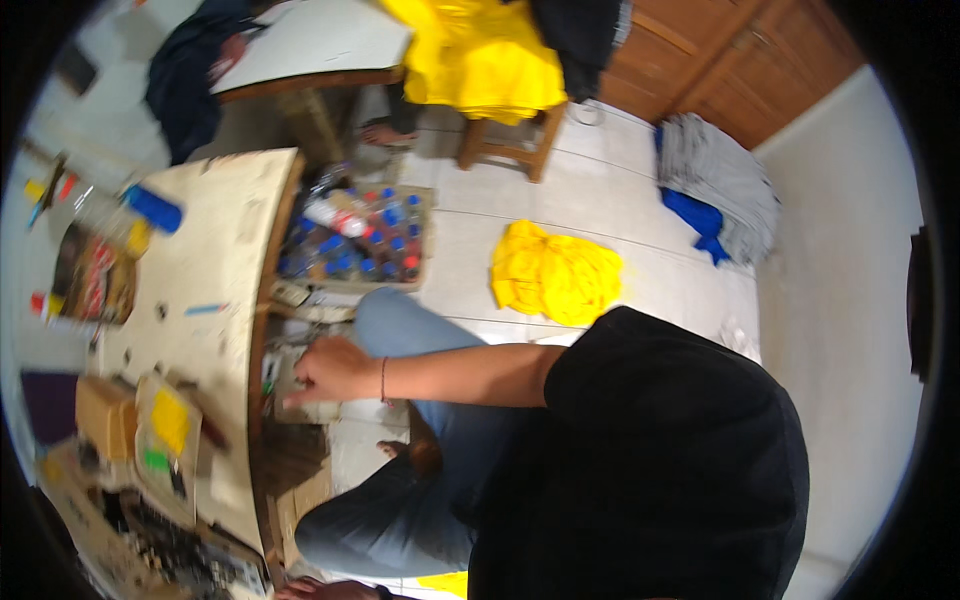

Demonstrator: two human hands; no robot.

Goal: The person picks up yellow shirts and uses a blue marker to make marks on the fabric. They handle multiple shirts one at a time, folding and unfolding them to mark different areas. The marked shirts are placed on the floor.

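Observation:
My right hand (338, 371), with a thin band at the wrist, reaches across above my jeans toward the table edge. It is slightly blurred; its fingers are partly bent and apart, with nothing visible in them. Below it are small items in an open space beside the table (222, 262). At the bottom edge of the picture my left hand (318, 588) is partly cut off. Its visible fingers are stretched out near the table's edge, close to a dark sewing machine (180, 545). A tray (150, 480) with yellow and green pieces lies on the tabletop.
A crate (427, 240) of capped bottles stands beside the table. Yellow cloth (555, 272) lies on the tiled floor, grey clothing (715, 175) by the doors. Yellow fabric (480, 60) covers a stool. Another person's hand (228, 55) is at a white table (320, 40).

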